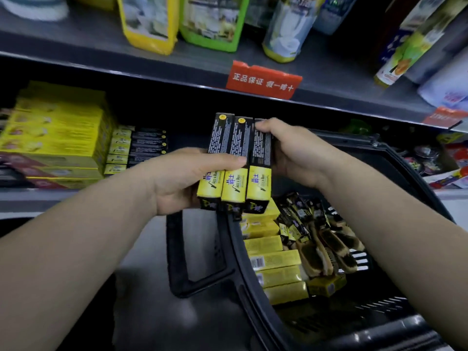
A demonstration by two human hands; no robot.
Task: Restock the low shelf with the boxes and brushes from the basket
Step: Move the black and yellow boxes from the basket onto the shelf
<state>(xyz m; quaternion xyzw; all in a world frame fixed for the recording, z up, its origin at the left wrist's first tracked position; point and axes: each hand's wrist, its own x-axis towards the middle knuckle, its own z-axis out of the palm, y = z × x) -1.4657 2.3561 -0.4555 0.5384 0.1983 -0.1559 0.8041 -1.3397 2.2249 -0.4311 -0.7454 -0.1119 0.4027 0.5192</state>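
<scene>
Your left hand (187, 178) and right hand (291, 153) together hold three boxes (240, 138) above the near-left corner of the basket (359, 141). The three boxes stand side by side with long edges touching, black ends pointing away from you and yellow printed ends toward you. Your left hand grips the set from the left and from below, with the thumb (228, 160) lying across the front faces of the left and middle boxes. Your right hand grips the right-hand box from its right side, with one fingertip (263, 125) curled over its far end. Both hands are closed on the load; neither is free. The basket is black plastic and sits to the lower right, with its handle (177, 249) folded down outside the left wall. Inside it, a row of yellow boxes (276, 259) lies along the left wall, and several brushes (329, 249) lie just beside them toward the centre. The low shelf (30, 198) runs behind and to the left of your hands. On it, a stack of matching black-and-yellow boxes (139, 148) lies flat, touching a taller stack of larger yellow cartons (58, 127) on its left. The upper shelf (101, 54) carries pouches (149, 21) and a red label (263, 79) on its front edge.
</scene>
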